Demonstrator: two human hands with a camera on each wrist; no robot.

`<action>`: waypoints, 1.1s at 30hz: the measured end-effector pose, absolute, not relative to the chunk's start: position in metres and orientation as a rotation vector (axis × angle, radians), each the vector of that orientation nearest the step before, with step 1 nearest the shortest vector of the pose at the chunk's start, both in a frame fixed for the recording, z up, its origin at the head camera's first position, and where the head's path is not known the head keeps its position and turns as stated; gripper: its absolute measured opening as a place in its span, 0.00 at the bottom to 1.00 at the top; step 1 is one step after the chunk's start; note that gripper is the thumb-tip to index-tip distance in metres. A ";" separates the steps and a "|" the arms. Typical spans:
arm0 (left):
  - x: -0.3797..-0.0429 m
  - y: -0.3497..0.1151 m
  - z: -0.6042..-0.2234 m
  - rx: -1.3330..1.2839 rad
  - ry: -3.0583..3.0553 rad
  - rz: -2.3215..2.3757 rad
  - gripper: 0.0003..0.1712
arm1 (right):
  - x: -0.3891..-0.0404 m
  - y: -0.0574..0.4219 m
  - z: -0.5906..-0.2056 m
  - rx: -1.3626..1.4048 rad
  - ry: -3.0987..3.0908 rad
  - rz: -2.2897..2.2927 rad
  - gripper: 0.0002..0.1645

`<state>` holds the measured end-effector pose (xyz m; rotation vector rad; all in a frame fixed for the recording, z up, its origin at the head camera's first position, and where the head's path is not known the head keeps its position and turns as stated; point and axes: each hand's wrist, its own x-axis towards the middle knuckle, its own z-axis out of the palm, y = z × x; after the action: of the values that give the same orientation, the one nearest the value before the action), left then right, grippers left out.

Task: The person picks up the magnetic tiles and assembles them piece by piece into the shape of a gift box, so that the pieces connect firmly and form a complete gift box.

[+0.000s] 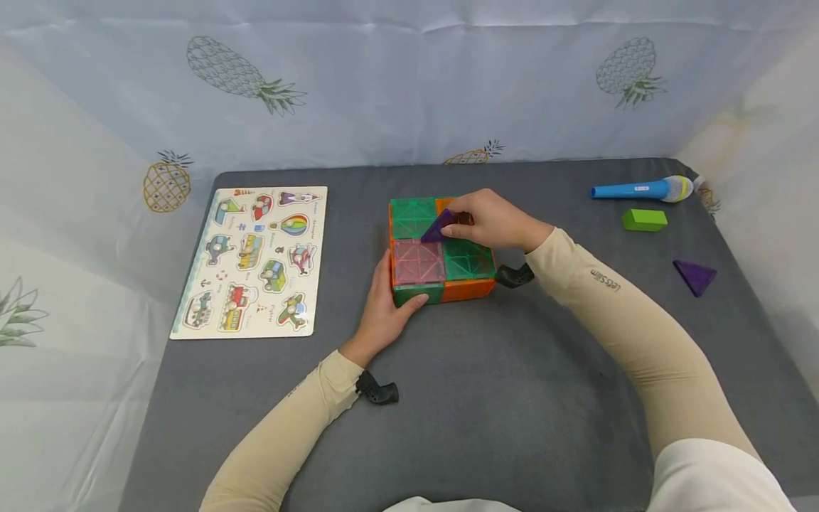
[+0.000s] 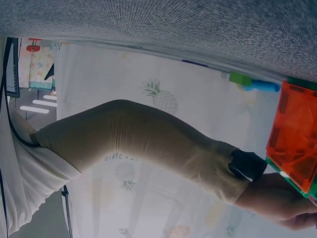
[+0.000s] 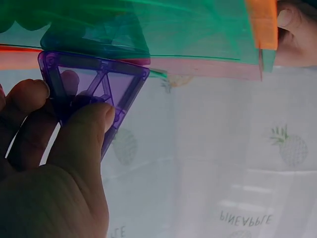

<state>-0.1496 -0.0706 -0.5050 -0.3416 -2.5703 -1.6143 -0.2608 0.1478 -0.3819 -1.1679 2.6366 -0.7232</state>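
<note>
A box built of translucent magnetic tiles (image 1: 419, 262) stands mid-table in the head view, its top made of green, pink and orange squares. My left hand (image 1: 386, 309) holds its near left corner, thumb on the front and fingers along the left side. Above the top, my right hand (image 1: 489, 220) pinches a purple triangle magnetic tile (image 1: 438, 226) between thumb and fingers. The right wrist view shows that triangle (image 3: 131, 82) upright, one edge right at the box's green surface. Orange side tiles (image 2: 295, 131) fill the right edge of the left wrist view.
To the left lies a wooden picture puzzle board (image 1: 252, 263). At the right are a blue toy microphone (image 1: 640, 189), a green block (image 1: 644, 220) and another purple triangle tile (image 1: 695, 276). A pineapple-print curtain (image 1: 384, 92) hangs behind the grey table (image 1: 480, 398).
</note>
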 end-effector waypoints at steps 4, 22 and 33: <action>-0.150 -0.071 -0.505 -0.350 -2.566 -1.614 0.57 | -0.259 0.148 -0.384 -1.186 2.647 -0.725 0.08; -0.148 -0.070 -0.505 -0.327 -2.573 -1.619 0.57 | -0.256 0.162 -0.361 -1.009 2.823 -1.006 0.13; -0.149 -0.071 -0.505 -0.340 -2.578 -1.618 0.56 | -0.256 0.144 -0.355 -1.352 2.724 -0.648 0.06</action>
<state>-0.1488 -0.0709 -0.5047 -0.3405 -2.5776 -1.6182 -0.2557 0.1437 -0.3548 -1.3515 2.7241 -0.6484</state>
